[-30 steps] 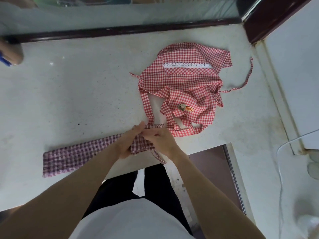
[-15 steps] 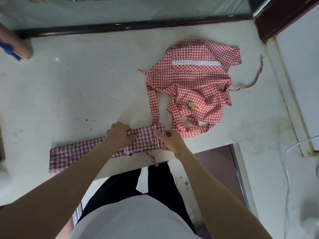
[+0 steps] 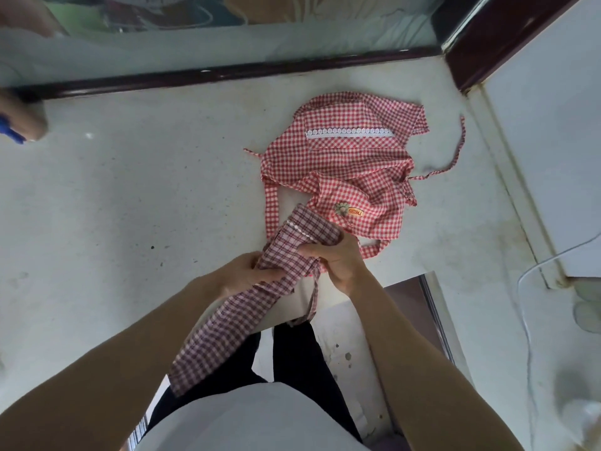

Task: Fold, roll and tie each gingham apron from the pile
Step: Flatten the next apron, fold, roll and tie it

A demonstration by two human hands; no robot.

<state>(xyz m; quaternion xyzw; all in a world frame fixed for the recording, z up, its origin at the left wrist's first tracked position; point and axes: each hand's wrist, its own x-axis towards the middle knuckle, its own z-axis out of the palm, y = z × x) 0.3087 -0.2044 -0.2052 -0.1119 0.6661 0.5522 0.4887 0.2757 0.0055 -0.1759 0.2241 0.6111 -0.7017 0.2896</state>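
A dark-red gingham apron [image 3: 227,323], folded into a long strip, is lifted off the white counter [image 3: 130,206] near its front edge. My left hand [image 3: 244,275] grips the strip at its middle. My right hand [image 3: 335,262] grips the upper end, where a white trim line shows. The strip's lower end hangs down over my left forearm, and a thin tie [image 3: 312,301] dangles below my right hand. A bright-red gingham apron [image 3: 344,164] with a lace band and a flower badge lies crumpled on the counter just beyond my hands.
A dark window frame [image 3: 227,76] runs along the counter's back edge. A brown object with a blue part [image 3: 22,122] sits at the far left. A white wall panel [image 3: 553,125] and a white cable [image 3: 533,265] border the right side.
The folded strip lay flat on the counter before; both hands have now picked it up and swung it, so its far end hangs toward my body.
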